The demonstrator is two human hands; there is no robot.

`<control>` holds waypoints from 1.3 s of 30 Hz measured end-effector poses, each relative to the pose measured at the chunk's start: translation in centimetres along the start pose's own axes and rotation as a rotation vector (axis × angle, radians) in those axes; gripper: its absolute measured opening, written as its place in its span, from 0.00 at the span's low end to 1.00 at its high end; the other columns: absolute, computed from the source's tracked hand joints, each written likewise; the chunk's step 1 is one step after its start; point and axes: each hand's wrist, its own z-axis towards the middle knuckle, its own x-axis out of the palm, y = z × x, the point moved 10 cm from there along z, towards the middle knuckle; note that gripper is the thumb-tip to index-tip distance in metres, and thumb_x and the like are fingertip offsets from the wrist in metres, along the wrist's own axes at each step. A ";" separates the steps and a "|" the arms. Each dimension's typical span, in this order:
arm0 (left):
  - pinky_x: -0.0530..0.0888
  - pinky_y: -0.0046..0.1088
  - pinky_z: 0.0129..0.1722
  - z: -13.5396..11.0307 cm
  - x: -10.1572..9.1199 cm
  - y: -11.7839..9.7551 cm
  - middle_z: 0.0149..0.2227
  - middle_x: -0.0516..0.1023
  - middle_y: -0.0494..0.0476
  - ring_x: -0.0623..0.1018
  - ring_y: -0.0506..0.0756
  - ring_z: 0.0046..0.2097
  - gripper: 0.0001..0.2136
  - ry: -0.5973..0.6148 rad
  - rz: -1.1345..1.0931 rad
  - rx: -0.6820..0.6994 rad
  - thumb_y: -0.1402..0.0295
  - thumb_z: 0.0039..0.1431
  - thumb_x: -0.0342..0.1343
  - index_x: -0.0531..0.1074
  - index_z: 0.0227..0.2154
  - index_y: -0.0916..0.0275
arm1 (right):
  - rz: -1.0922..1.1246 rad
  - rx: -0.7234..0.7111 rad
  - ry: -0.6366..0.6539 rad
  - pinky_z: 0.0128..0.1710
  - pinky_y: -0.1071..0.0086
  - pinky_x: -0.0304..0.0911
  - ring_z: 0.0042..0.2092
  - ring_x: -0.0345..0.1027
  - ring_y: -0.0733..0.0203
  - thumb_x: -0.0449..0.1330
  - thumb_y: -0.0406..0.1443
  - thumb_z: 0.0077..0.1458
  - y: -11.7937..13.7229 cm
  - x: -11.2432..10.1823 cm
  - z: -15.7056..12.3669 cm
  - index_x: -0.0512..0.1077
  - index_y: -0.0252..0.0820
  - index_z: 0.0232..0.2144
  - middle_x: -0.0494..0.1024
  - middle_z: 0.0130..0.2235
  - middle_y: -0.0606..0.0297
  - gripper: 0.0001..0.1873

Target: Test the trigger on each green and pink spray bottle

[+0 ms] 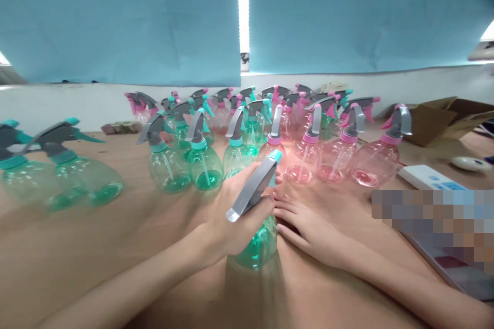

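A green spray bottle [257,247] with a grey and teal trigger head stands in front of me on the table. Around its neck, just under the spray head, my left hand [237,211] is closed. My right hand [304,226] lies low over the tabletop at the bottle's right side, fingers stretched out and holding nothing. Its fingertips come close to the bottle; whether they touch it I cannot tell. Just beyond my hands stand a green spray bottle [206,167] and a pink spray bottle [303,162], among several others alike.
More pink and green spray bottles crowd the wooden table's [135,247] back. Two green spray bottles [87,180] stand at the left. To the right are an open cardboard box [436,123], a white device [424,177] and a computer mouse [470,164]. Blue curtains [123,20] hang behind.
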 end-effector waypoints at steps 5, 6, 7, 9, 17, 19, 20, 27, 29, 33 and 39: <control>0.61 0.28 0.27 0.1 0.0 0.2 0.26 0.63 0.47 0.61 0.49 0.26 0.03 -0.003 0.025 -0.019 0.74 0.53 0.49 0.62 0.29 0.60 | -0.005 0.002 0.022 0.62 0.49 0.54 0.63 0.58 0.48 0.49 0.41 0.68 -0.1 0.3 0.1 0.66 0.44 0.59 0.71 0.59 0.55 0.20; 0.61 0.28 0.27 0.1 -0.1 0.2 0.27 0.63 0.48 0.62 0.49 0.26 0.03 -0.006 0.034 -0.019 0.73 0.53 0.49 0.61 0.29 0.60 | -0.002 -0.004 0.019 0.63 0.48 0.54 0.63 0.59 0.48 0.49 0.41 0.68 0.0 0.2 0.1 0.66 0.45 0.59 0.71 0.59 0.55 0.20; 0.61 0.28 0.28 0.1 -0.1 0.3 0.27 0.64 0.48 0.62 0.49 0.26 0.03 -0.011 0.043 -0.015 0.73 0.52 0.49 0.61 0.29 0.60 | 0.004 -0.011 0.014 0.62 0.48 0.54 0.63 0.60 0.49 0.49 0.41 0.68 0.0 0.2 0.1 0.66 0.46 0.59 0.72 0.59 0.56 0.20; 0.61 0.29 0.28 0.1 -0.2 0.3 0.28 0.65 0.48 0.63 0.50 0.27 0.03 -0.019 0.057 -0.008 0.74 0.52 0.48 0.62 0.28 0.60 | 0.017 -0.017 -0.001 0.62 0.48 0.55 0.62 0.61 0.48 0.49 0.42 0.68 0.1 0.1 0.1 0.67 0.47 0.59 0.73 0.58 0.57 0.20; 0.62 0.29 0.29 -0.2 -0.3 0.2 0.27 0.63 0.48 0.63 0.50 0.28 0.02 -0.014 0.029 -0.019 0.72 0.55 0.49 0.64 0.31 0.60 | -0.020 -0.004 0.007 0.62 0.48 0.55 0.62 0.60 0.48 0.48 0.43 0.68 0.1 0.1 0.0 0.67 0.45 0.59 0.72 0.59 0.55 0.21; 0.64 0.29 0.30 -0.2 -0.4 0.1 0.28 0.65 0.49 0.63 0.50 0.28 0.03 -0.046 0.018 -0.016 0.73 0.55 0.49 0.65 0.32 0.60 | -0.020 -0.012 0.007 0.62 0.48 0.54 0.62 0.61 0.48 0.48 0.43 0.68 0.2 0.1 0.1 0.67 0.45 0.58 0.72 0.58 0.55 0.21; 0.65 0.29 0.31 -0.3 -0.5 0.0 0.30 0.66 0.49 0.64 0.50 0.28 0.05 -0.065 0.018 -0.013 0.74 0.54 0.50 0.65 0.34 0.60 | -0.015 -0.016 0.006 0.62 0.48 0.54 0.61 0.61 0.49 0.48 0.43 0.68 0.2 0.0 0.1 0.68 0.45 0.58 0.72 0.58 0.55 0.21; 0.69 0.28 0.34 -0.3 -0.3 0.5 0.32 0.71 0.50 0.69 0.50 0.29 0.13 -0.070 0.033 -0.031 0.74 0.55 0.50 0.70 0.44 0.60 | -0.001 -0.022 -0.007 0.61 0.48 0.56 0.60 0.63 0.48 0.48 0.42 0.68 0.3 -0.2 0.2 0.68 0.47 0.57 0.73 0.57 0.56 0.20; 0.70 0.29 0.37 -0.3 -0.3 0.7 0.34 0.72 0.51 0.70 0.51 0.31 0.17 -0.062 0.036 -0.037 0.74 0.55 0.51 0.69 0.49 0.60 | -0.013 -0.023 -0.001 0.62 0.48 0.55 0.60 0.62 0.48 0.49 0.42 0.68 0.3 0.0 0.1 0.68 0.46 0.57 0.72 0.57 0.55 0.20; 0.71 0.31 0.40 -0.3 -0.1 0.8 0.38 0.75 0.53 0.72 0.50 0.31 0.19 -0.032 0.022 -0.045 0.74 0.55 0.51 0.68 0.51 0.61 | -0.015 -0.021 -0.005 0.62 0.48 0.55 0.62 0.61 0.48 0.49 0.42 0.68 0.1 0.1 0.1 0.67 0.45 0.58 0.72 0.58 0.55 0.20; 0.70 0.29 0.34 -0.3 -0.3 0.6 0.40 0.76 0.53 0.69 0.48 0.28 0.18 -0.048 0.036 -0.070 0.74 0.53 0.51 0.67 0.48 0.60 | -0.021 -0.016 0.013 0.64 0.50 0.53 0.63 0.59 0.49 0.49 0.42 0.68 0.0 0.4 0.1 0.67 0.43 0.59 0.70 0.60 0.55 0.21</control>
